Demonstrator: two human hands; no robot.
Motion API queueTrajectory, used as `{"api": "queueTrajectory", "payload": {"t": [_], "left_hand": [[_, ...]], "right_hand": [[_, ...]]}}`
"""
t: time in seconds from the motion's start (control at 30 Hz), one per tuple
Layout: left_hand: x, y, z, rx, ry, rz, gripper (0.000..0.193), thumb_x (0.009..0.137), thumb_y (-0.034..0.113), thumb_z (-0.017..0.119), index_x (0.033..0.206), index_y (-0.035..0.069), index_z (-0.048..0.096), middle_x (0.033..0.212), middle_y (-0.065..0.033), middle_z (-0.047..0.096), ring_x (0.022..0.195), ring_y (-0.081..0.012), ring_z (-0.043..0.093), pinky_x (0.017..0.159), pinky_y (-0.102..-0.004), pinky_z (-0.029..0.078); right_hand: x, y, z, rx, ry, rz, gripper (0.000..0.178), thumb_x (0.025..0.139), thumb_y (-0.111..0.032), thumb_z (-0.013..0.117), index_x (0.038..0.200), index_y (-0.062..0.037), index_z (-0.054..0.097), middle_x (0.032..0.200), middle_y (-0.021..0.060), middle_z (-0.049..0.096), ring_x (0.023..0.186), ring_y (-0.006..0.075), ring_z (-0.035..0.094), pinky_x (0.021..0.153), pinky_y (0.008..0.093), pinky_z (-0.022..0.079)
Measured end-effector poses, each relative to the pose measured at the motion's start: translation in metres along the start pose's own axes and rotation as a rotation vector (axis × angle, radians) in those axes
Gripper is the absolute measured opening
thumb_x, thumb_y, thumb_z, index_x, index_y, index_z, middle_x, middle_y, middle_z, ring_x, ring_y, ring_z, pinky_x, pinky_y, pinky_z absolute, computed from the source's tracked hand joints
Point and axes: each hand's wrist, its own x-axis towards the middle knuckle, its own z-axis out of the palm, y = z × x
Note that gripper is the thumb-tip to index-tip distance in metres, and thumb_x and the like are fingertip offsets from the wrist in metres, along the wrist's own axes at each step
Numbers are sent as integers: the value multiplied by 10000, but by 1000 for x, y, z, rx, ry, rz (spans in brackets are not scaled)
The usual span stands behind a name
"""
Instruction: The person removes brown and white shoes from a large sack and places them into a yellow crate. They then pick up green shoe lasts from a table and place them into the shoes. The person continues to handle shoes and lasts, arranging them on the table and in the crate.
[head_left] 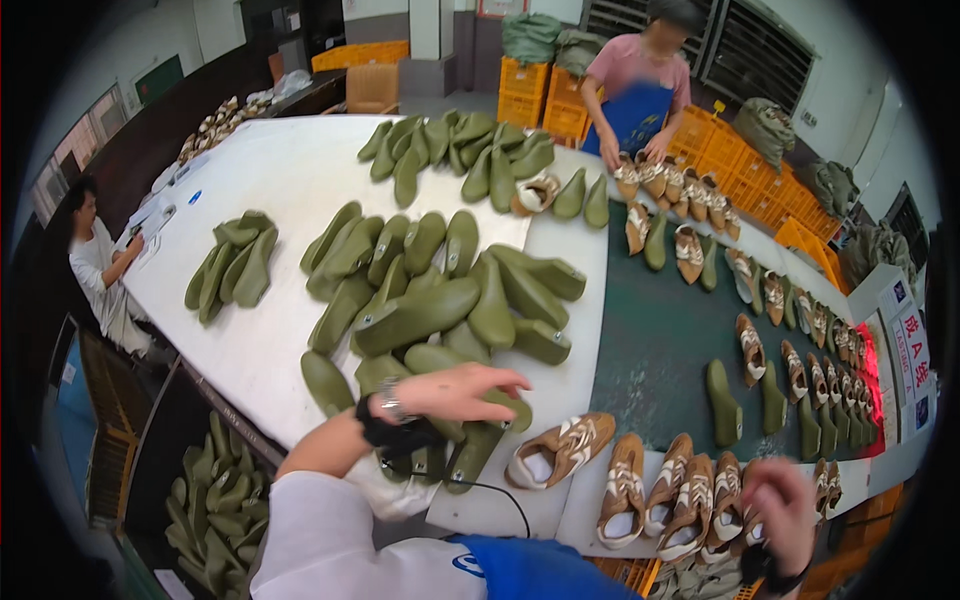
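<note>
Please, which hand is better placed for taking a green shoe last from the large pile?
Probably the left hand: it is over the near side of the green shoe lasts, while the right hand is farther away, by the brown shoes.

Blurred right hand [786, 508], fisheye-bent edges

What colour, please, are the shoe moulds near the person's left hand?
Olive green; the shoe moulds show best in the head view.
</note>
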Motion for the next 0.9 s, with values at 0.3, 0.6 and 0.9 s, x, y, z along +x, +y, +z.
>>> {"api": "queueTrajectory", "payload": {"t": [0.3,0.6,0.9], "left_hand": [[-249,22,-3,983,724,-986,422,744,183,692,1093,-1,543,854,-185,600,828,-341,573,705,-420,461],[-199,-46,69,706,712,-479,542,640,-12,646,1166,30,521,1076,-186,541,1045,-358,507,886,-389,438],[-90,-125,64,801,379,-425,581,608,61,644,1161,114,471,1039,-101,539,1066,-287,499,904,-430,385]], "right_hand": [[176,37,182,-529,-649,-493,691,705,-364,741,1266,-58,478,1056,183,614,953,333,602,809,388,488],[203,137,304,17,-835,-130,1010,681,-259,764,1437,-4,145,1417,208,318,1312,268,324,1067,315,279],[178,118,306,231,-669,59,731,684,-125,678,1348,-20,391,1140,117,564,1001,183,546,857,284,448]]}}
